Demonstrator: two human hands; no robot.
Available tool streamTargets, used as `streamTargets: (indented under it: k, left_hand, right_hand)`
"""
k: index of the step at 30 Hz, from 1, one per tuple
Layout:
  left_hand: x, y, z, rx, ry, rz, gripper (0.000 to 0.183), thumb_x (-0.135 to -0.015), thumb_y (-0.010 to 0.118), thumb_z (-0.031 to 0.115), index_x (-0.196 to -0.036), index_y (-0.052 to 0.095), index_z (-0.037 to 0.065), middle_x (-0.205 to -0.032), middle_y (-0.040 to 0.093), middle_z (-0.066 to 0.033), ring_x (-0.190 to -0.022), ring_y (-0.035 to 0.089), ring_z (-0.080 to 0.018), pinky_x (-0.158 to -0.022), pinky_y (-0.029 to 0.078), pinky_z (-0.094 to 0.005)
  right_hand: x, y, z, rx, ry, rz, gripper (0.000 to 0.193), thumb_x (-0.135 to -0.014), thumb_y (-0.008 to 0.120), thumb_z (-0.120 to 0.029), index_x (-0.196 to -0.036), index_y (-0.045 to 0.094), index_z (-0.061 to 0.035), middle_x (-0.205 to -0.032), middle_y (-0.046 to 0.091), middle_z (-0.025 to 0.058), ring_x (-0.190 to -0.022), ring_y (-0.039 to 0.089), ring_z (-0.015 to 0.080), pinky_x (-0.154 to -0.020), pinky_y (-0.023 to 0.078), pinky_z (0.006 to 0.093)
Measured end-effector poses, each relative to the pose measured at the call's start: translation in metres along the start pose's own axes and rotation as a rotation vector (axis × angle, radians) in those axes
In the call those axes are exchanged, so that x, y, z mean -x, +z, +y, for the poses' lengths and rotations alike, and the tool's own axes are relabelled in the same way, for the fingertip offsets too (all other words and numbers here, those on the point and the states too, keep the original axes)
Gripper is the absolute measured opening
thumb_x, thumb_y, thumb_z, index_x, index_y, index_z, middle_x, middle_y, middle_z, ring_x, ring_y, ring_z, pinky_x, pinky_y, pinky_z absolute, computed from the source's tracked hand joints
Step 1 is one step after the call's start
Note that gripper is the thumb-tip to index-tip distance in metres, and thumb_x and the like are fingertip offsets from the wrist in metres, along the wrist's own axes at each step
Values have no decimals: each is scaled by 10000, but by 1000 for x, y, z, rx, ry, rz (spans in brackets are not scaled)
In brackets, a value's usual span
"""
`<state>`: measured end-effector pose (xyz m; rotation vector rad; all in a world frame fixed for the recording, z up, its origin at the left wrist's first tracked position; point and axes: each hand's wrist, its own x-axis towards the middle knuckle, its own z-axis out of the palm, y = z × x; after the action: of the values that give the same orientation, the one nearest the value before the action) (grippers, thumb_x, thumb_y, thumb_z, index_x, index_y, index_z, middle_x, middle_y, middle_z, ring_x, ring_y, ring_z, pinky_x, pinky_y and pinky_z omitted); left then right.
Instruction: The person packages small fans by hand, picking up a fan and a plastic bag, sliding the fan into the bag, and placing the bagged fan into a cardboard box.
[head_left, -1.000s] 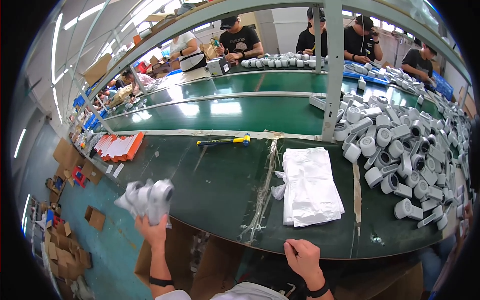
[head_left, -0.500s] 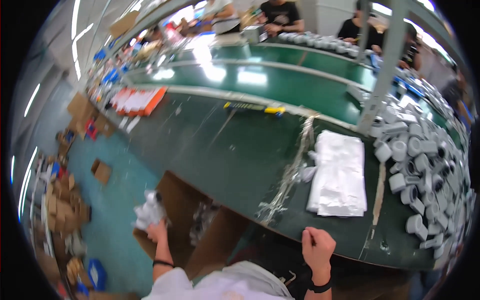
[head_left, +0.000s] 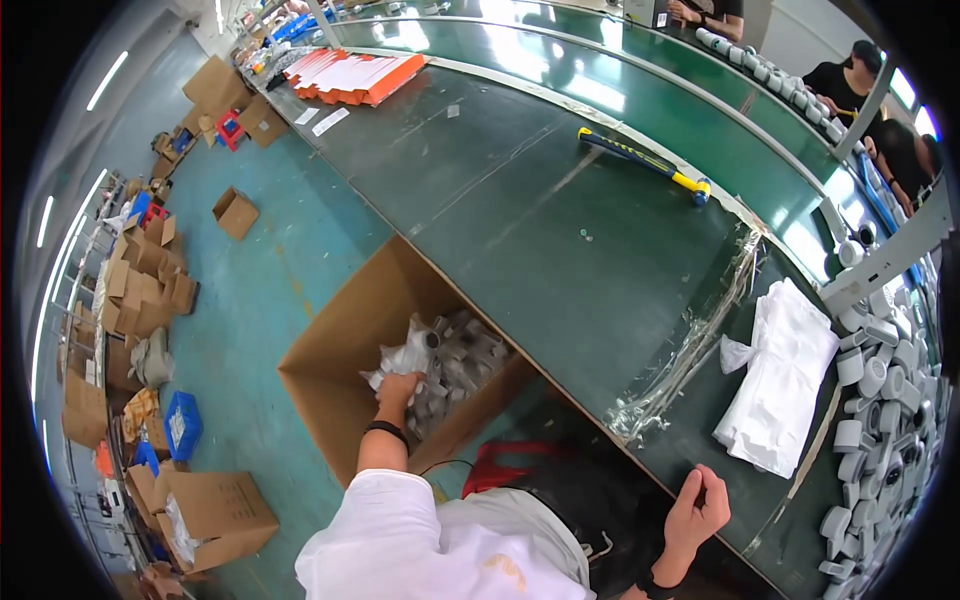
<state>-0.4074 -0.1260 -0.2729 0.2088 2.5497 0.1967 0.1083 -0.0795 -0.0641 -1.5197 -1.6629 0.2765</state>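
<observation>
My left hand [head_left: 398, 390] reaches down into an open cardboard box [head_left: 335, 335] beside the bench, its fingers closed on a grey plastic fitting in a clear bag [head_left: 413, 350]. Several similar bagged fittings [head_left: 465, 360] lie in the box under and beside it. By the bench's near edge, my right hand [head_left: 698, 512] is closed, thumb against curled fingers, with nothing visible in it. A stack of flat white plastic bags [head_left: 785, 385] lies on the bench just beyond that hand.
Loose grey fittings [head_left: 880, 385] are heaped at the right. A yellow-and-blue hammer [head_left: 645, 160] and an orange-and-white stack [head_left: 355, 75] lie on the dark bench [head_left: 480, 180]. Cardboard boxes [head_left: 235, 212] and a blue crate [head_left: 182, 425] stand on the floor. Other people sit across.
My left hand has brought the bagged fitting from the box's left edge down inside the box. The view has swung left and down; my right hand remains closed near the bench edge.
</observation>
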Motion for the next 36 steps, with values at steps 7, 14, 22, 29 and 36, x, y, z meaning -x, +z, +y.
streamTargets:
  k: [7, 14, 22, 29, 36]
  left_hand:
    - [-66, 59, 21, 48, 2, -193, 876, -650, 772, 520, -1317, 584, -17, -1381, 570, -184, -1301, 516, -346, -1083, 351, -461]
    - [-88, 91, 50, 135, 85, -109, 759, -691, 775, 431, -1236, 613, -72, -1287, 612, -235, -1199, 588, -343, -969, 485, -392]
    - [-89, 91, 61, 189, 356, -243, 724, -753, 723, 462, -1294, 594, -1, -1351, 574, -211, -1246, 556, -331, -978, 476, -405]
    - [-75, 113, 100, 225, 598, -423, 695, -807, 677, 490, -1345, 578, 61, -1407, 541, -190, -1287, 528, -321, -986, 469, -416]
    - [-86, 14, 90, 646, 735, 464, 221, -900, 616, 165, -969, 655, -43, -861, 667, -166, -756, 609, -264, -729, 506, -381]
  right_hand:
    - [-3, 13, -5, 125, -66, 38, 74, -879, 680, -63, -891, 661, 7, -651, 497, 29, -520, 406, 108, -470, 272, 268]
    - [-4, 15, -7, 187, -84, 6, 130, -819, 701, -101, -902, 658, -12, -626, 455, 23, -513, 401, 126, -461, 245, 283]
    - [-13, 19, -14, 201, -84, 1, 235, -653, 759, -191, -828, 672, -61, -562, 482, 27, -472, 485, 195, -440, 376, 302]
    - [-20, 9, -21, 223, -70, 82, 202, -620, 781, -154, -773, 675, -74, -543, 489, 11, -473, 506, 188, -433, 408, 299]
    - [-22, 3, -31, 147, -90, 132, 136, -681, 795, -151, -760, 698, -98, -580, 573, 25, -489, 567, 175, -454, 447, 288]
